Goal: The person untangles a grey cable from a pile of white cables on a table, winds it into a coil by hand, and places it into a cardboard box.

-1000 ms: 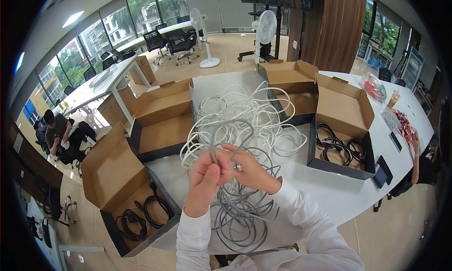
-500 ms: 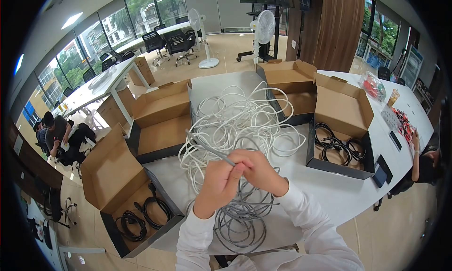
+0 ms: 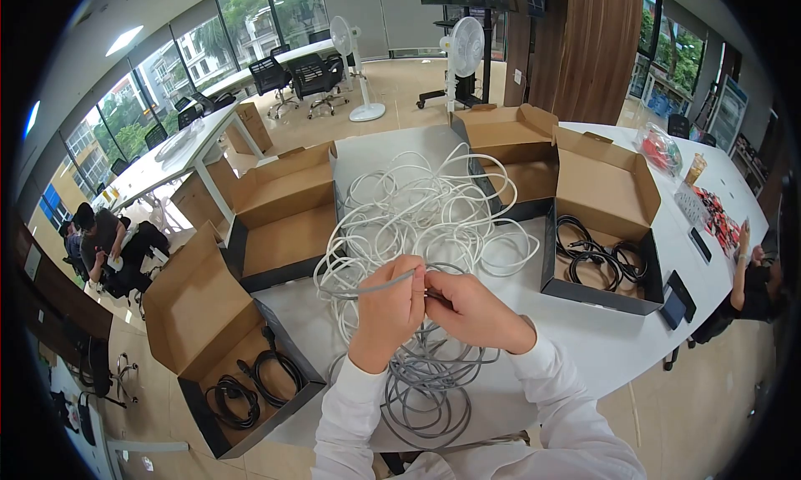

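Note:
Both hands meet over the middle of the table, closed on a grey cable point(image 3: 380, 285). My left hand point(image 3: 389, 313) pinches it, with a length of cable running across the back of the fingers to the left. Just beside it, my right hand point(image 3: 477, 311) grips the same cable, its fingers curled and partly hidden. Below the hands lies a loose coil of grey cable point(image 3: 427, 397) near the table's front edge. Beyond them spreads a large tangle of white cable point(image 3: 417, 201).
Open cardboard boxes flank the cables. The near left box point(image 3: 193, 371) and the right box point(image 3: 613, 301) hold coiled black cables; the far left box point(image 3: 288, 238) and back box point(image 3: 530, 167) also stand open. Phones point(image 3: 674, 310) lie at right, near a seated person point(image 3: 755, 280).
My hands have drawn slightly apart, the right one shifting right and down. The cable end that pointed up and left now bends across my left hand.

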Motion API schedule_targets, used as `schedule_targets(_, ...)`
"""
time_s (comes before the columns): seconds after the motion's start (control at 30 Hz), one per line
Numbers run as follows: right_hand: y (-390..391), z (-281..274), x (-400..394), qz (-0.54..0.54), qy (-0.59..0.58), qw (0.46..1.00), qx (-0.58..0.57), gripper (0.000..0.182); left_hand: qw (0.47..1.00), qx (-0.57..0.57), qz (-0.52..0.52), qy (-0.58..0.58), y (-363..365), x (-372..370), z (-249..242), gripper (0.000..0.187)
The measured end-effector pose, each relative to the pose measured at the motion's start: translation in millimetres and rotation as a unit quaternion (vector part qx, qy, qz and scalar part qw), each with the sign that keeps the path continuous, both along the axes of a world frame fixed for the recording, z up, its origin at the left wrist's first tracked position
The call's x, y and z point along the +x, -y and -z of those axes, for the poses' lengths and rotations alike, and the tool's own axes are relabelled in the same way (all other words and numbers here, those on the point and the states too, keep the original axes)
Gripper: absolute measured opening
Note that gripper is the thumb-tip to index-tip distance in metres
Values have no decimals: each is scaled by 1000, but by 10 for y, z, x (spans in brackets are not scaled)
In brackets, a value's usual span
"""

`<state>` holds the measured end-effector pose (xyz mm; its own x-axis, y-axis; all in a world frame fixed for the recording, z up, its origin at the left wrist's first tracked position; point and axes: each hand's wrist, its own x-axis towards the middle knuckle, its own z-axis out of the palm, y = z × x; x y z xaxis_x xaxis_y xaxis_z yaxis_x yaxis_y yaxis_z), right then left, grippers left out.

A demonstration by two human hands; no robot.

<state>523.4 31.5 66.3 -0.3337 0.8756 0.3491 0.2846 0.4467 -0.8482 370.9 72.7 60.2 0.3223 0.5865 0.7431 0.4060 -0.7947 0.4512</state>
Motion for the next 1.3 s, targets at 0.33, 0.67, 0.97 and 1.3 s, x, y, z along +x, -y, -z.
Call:
schedule_targets(0.33,76,-253,5,-106,-386,863,-308,43,993,94,-67,-29,-177,-322,-96,18)
schedule_targets(0.67,56,-30,-135,86,-125,988,-23,56,959,142,-172,-177,-109,-55,6,67)
schedule_targets(0.97,-30,6,-29,103,-195,970,-104,34,956,137,-193,-175,-21,209,225,72)
schedule_targets(1.3,-235,36,332,273,-193,941,53,27,937,-52,165,-304,456,47,60,55)
